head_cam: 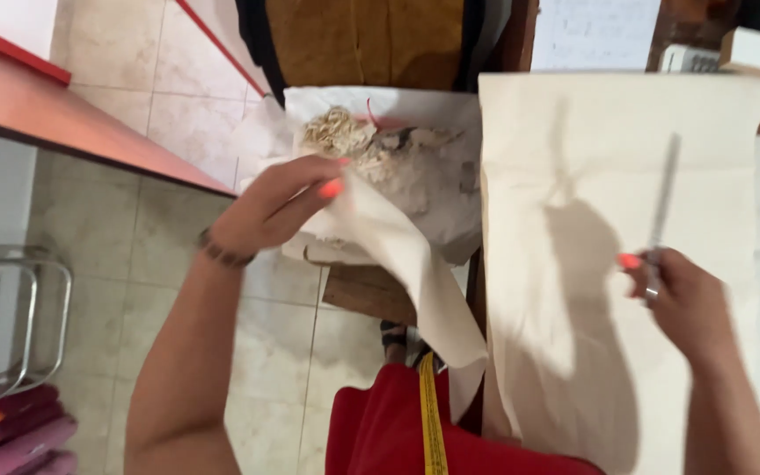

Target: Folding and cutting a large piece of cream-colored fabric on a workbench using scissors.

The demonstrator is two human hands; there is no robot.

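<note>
1. Left hand (266, 211): grip pinched shut on a cream fabric strip (406, 264), which trails below it.
2. Right hand (683, 303): grip closed around slim metal scissors (659, 220), blades pointing up over the large cream cloth sheet (573, 176) on the bench.

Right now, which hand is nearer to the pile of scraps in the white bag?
Left. The left hand holds a cloth strip beside the scraps; the right hand, holding scissors, is far off over the cream fabric.

Left hand (266, 211) pinching cream fabric strip (415, 273), right hand (683, 303) gripping scissors (660, 215) over cloth (609, 176)
</note>
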